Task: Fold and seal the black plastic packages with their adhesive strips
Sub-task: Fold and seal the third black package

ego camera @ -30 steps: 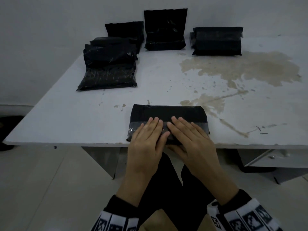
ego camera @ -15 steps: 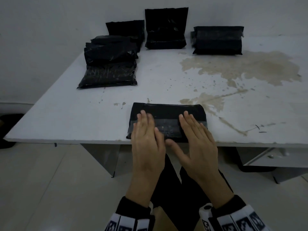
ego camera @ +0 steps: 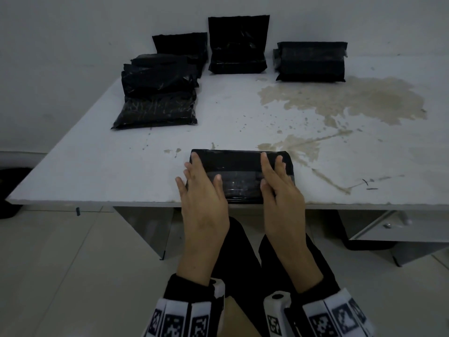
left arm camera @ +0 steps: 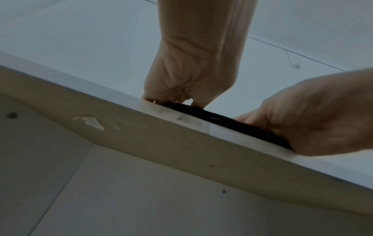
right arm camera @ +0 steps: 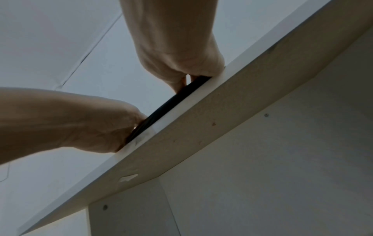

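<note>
A folded black plastic package [ego camera: 239, 164] lies at the table's near edge, with a shiny taped flap [ego camera: 239, 184] across its front half. My left hand [ego camera: 201, 181] lies flat on its left end, fingers straight and spread, some past the package's edge. On the right end my right hand [ego camera: 277, 181] presses down, fingers straight. Both wrist views look up from below the table edge. The left wrist view shows my left hand [left arm camera: 191, 71] and right hand [left arm camera: 312, 119] on a sliver of the package [left arm camera: 222, 118]. The right wrist view shows the same package [right arm camera: 165, 108].
The white table [ego camera: 97, 166] has a brown stain [ego camera: 340, 98] at the right. Several black packages are stacked at the back left [ego camera: 158, 93]. Two stand against the wall [ego camera: 238, 45], and one lies at the back right [ego camera: 311, 62]. A drawer unit [ego camera: 388, 224] sits under the table's right side.
Both hands slid apart along the flap, from touching at the package's middle to its left and right ends. The package has stayed in place.
</note>
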Motion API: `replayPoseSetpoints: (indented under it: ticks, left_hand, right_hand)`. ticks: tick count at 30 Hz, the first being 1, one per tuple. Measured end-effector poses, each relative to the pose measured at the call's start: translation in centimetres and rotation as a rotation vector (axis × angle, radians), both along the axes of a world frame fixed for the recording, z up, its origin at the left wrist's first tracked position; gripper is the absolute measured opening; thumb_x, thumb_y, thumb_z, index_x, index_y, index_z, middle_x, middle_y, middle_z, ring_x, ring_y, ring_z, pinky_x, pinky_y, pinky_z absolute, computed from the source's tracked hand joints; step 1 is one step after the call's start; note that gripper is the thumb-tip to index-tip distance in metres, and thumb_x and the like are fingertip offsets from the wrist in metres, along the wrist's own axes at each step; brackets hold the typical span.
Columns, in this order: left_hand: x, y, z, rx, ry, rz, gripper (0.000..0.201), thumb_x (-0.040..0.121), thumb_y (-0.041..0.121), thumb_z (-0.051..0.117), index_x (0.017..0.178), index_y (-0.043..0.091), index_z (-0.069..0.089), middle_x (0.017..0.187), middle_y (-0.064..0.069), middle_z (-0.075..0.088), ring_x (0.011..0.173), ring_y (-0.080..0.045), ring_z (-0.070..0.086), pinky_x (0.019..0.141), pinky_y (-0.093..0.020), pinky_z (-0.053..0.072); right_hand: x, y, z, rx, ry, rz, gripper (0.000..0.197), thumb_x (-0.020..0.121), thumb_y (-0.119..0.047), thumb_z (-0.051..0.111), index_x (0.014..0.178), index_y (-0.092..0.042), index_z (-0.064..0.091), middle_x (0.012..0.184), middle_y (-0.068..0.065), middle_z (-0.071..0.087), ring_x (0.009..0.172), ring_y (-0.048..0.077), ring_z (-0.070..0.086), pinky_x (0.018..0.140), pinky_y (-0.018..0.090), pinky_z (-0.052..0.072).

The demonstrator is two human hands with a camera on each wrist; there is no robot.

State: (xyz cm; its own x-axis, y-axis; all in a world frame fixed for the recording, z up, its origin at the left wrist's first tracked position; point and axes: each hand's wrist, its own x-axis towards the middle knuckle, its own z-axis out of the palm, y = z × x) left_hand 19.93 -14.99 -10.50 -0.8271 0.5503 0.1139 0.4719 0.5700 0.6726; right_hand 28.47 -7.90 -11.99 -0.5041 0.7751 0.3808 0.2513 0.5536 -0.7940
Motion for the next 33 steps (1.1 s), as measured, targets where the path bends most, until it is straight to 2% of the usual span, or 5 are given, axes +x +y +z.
replayPoseSetpoints:
  ticks: [5, 9, 14, 21, 33]
  left_hand:
    - [-1.1, -1.4, 0.2, 0.448, -0.234, 0.059, 0.04, 0.099, 0.003, 0.027, 0.136, 0.018, 0.031, 0.139, -0.008, 0.046, 0.113, -0.011, 0.048, 0.084, -0.006, 0.037]
    - [-3.1, -2.9, 1.3, 0.656, -0.218, 0.225, 0.037, 0.098, 0.002, 0.033, 0.13, 0.02, 0.043, 0.132, -0.008, 0.05, 0.113, -0.007, 0.049, 0.088, -0.003, 0.037]
    - [-3.5, -2.9, 2.4, -0.189, -0.083, 0.235, 0.061, 0.085, 0.06, 0.046, 0.128, 0.018, 0.051, 0.133, -0.014, 0.035, 0.124, -0.031, 0.029, 0.103, -0.042, 0.02]
    - [-5.6, -3.4, 1.4, 0.009, -0.143, 0.155, 0.024, 0.073, 0.041, 0.073, 0.064, 0.038, 0.05, 0.104, -0.009, 0.057, 0.107, -0.031, 0.052, 0.096, -0.05, 0.039]
    - [-4.2, -3.5, 1.4, 0.085, 0.017, 0.277, 0.033, 0.09, 0.0, 0.04, 0.11, 0.021, 0.055, 0.109, -0.002, 0.051, 0.109, -0.021, 0.045, 0.083, -0.033, 0.019]
  right_hand:
    - [1.2, 0.8, 1.8, -0.225, 0.091, 0.068, 0.058, 0.094, 0.011, 0.032, 0.135, -0.03, 0.034, 0.148, -0.008, 0.025, 0.129, 0.001, 0.032, 0.095, -0.001, 0.028]
    - [4.2, 3.8, 4.0, -0.678, 0.462, -0.043, 0.049, 0.092, 0.01, 0.04, 0.129, -0.02, 0.053, 0.136, -0.008, 0.05, 0.117, 0.0, 0.051, 0.098, 0.018, 0.042]
    - [4.3, 4.3, 3.5, -0.264, -0.312, -0.286, 0.064, 0.083, -0.056, 0.055, 0.129, -0.011, 0.051, 0.132, 0.011, 0.043, 0.121, 0.026, 0.041, 0.106, 0.042, 0.029]
    - [3.7, 4.1, 2.9, -0.161, -0.483, -0.238, 0.038, 0.082, -0.045, 0.063, 0.111, -0.02, 0.058, 0.125, 0.006, 0.04, 0.121, 0.026, 0.031, 0.099, 0.04, 0.02]
    - [4.6, 5.3, 1.5, -0.16, -0.242, -0.262, 0.036, 0.095, -0.018, 0.049, 0.129, -0.007, 0.05, 0.123, 0.013, 0.051, 0.111, 0.029, 0.05, 0.102, 0.041, 0.029]
